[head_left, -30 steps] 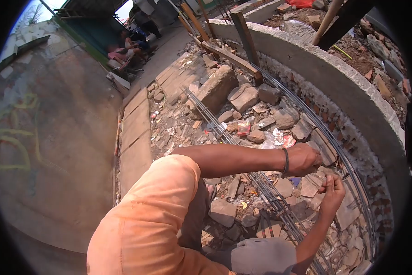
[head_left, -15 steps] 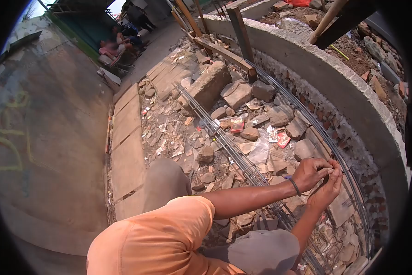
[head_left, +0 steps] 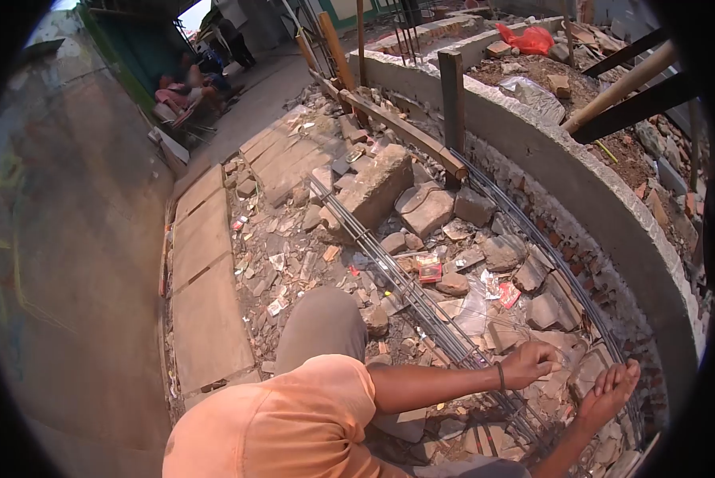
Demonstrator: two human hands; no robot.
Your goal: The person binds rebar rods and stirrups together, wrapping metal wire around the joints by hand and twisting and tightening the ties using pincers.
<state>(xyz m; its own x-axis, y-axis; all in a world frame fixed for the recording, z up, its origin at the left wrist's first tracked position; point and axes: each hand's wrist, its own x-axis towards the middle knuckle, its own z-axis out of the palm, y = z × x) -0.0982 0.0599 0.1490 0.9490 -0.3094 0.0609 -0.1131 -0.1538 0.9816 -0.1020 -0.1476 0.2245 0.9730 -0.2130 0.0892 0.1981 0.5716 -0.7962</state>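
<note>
My left hand (head_left: 530,365), with a dark band at its wrist, is closed in a pinch above the rubble. Whatever lies between its fingertips is too thin or hidden to make out. Lower and to the right, my right hand (head_left: 610,390) has its fingers curled together beside a bundle of long steel bars (head_left: 545,239) along the wall; what it grips cannot be made out. A gap separates the two hands. Under my left forearm runs a tied rebar cage (head_left: 405,279), lying slantwise over the broken ground.
A low curved concrete wall (head_left: 564,151) borders the right side. Broken concrete blocks (head_left: 381,187), stones and litter cover the ground. Concrete slabs (head_left: 206,319) line the left, along a tall wall (head_left: 95,239). A wooden post (head_left: 451,103) stands upright. People sit in the background.
My hands, close together before, are now apart, the right one further to the right. Both sit lower in the view, and the camera has turned slightly.
</note>
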